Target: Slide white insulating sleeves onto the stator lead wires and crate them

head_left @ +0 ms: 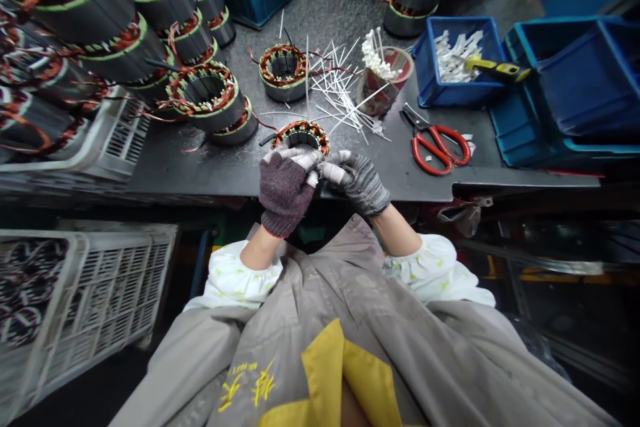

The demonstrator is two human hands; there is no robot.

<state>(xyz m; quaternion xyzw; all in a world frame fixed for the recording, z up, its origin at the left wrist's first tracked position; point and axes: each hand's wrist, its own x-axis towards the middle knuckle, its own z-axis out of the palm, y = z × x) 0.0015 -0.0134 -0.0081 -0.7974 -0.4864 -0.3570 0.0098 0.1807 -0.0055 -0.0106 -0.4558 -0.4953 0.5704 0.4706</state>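
A motor stator [326, 137], a ring with copper windings and a dark lead at its left, rests on the near part of the dark bench. My left hand [284, 188], in a purple knit glove with white-taped fingertips, is closed over its near rim. At the near right of the ring, my right hand [364, 181], in a grey glove with taped fingers, is pinched together close to the left fingertips. What lies between those fingers is hidden. A white thin tie [307, 73] stands up behind the ring. Another stator [285, 80] sits farther back.
Loose white ties [337, 90] lie beside a cup [385, 80] of white-tipped sticks. Red-handled scissors [440, 147] are to the right, near a blue bin [460, 90] with a yellow cutter [495, 69] across it. Stacked stators [210, 103] crowd the left, above a white crate [120, 280].
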